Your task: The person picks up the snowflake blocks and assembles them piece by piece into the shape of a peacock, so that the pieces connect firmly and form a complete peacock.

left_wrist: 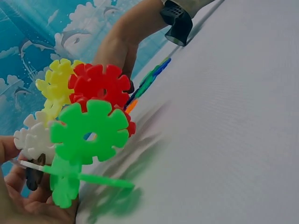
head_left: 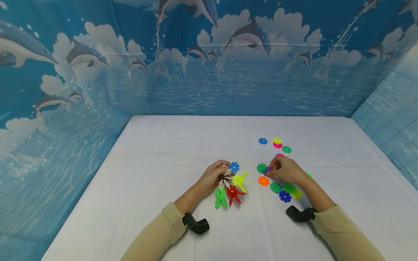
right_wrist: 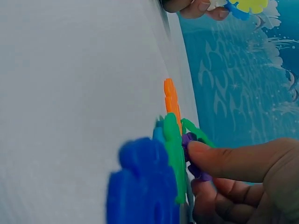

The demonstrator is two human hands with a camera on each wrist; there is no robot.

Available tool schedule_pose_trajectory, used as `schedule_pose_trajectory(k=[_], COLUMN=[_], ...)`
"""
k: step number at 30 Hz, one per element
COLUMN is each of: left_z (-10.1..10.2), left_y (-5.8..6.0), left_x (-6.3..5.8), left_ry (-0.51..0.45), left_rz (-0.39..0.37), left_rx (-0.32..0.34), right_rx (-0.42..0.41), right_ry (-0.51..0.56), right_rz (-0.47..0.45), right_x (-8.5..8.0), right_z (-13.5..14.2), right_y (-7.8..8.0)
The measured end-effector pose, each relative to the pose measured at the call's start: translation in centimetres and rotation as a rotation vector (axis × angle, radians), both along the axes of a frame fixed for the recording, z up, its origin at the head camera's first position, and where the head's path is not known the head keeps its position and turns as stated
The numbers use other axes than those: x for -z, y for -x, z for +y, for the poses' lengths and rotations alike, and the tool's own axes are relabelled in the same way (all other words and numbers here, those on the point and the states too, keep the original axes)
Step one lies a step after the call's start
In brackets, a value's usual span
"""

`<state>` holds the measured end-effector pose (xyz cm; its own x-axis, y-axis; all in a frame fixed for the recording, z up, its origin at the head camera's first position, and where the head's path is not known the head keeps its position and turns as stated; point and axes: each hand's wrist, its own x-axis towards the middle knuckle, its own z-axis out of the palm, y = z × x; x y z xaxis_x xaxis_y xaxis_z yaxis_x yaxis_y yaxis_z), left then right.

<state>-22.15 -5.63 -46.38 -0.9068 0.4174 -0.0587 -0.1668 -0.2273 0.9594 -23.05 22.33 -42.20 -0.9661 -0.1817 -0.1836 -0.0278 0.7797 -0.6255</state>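
My left hand (head_left: 209,178) grips a joined cluster of notched plastic snowflake discs. White pieces sit against the fingers, and a dark brown piece (left_wrist: 34,175) shows between them in the left wrist view. Green (head_left: 220,197), red (head_left: 233,191), yellow (head_left: 238,180) and blue (head_left: 234,167) discs stick out around the cluster. Over on the right, my right hand (head_left: 289,170) pinches a purple disc (right_wrist: 188,138) between thumb and fingers, low among loose discs. A green disc (head_left: 261,168) and an orange disc (head_left: 263,181) lie just left of those fingertips.
Nearer my right forearm lie a dark blue disc (head_left: 285,196) and several green and yellow ones. Behind the right hand are blue (head_left: 262,141), yellow (head_left: 277,140), pink and green discs. A white cloth (head_left: 163,156) covers the table; a dolphin-print curtain (head_left: 209,87) hangs behind.
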Motion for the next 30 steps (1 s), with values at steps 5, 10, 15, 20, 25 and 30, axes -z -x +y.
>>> schedule_pose_trajectory(k=[5,10,15,20,25,30], left_z=[0.0,-0.1,-0.1,0.0,0.0,-0.1], left_y=[-0.1,-0.1,-0.2,-0.2,-0.2,-0.1], left_x=[0.0,0.0,0.0,-0.1,-0.1,0.0], left_ry=[0.029,0.079,0.097,0.091,0.098,0.102], left_rz=[0.022,0.056,0.074,0.055,0.052,0.082], left_rx=[0.012,0.031,0.040,0.044,0.048,0.047], right_rx=[0.019,0.040,-0.006,-0.083,-0.159,-0.200], right_ry=[0.041,0.116,0.244,0.372,0.455,0.454], right_rz=[0.010,0.014,0.040,0.050,0.075,0.154], right_x=[-0.7,-1.4,-1.8,-1.9,-2.0,-2.1], right_z=[0.2,-0.4,-2.1,-4.2,-5.5,-5.9], right_y=[-0.1,-0.1,-0.3,-0.8,-1.5,-1.8])
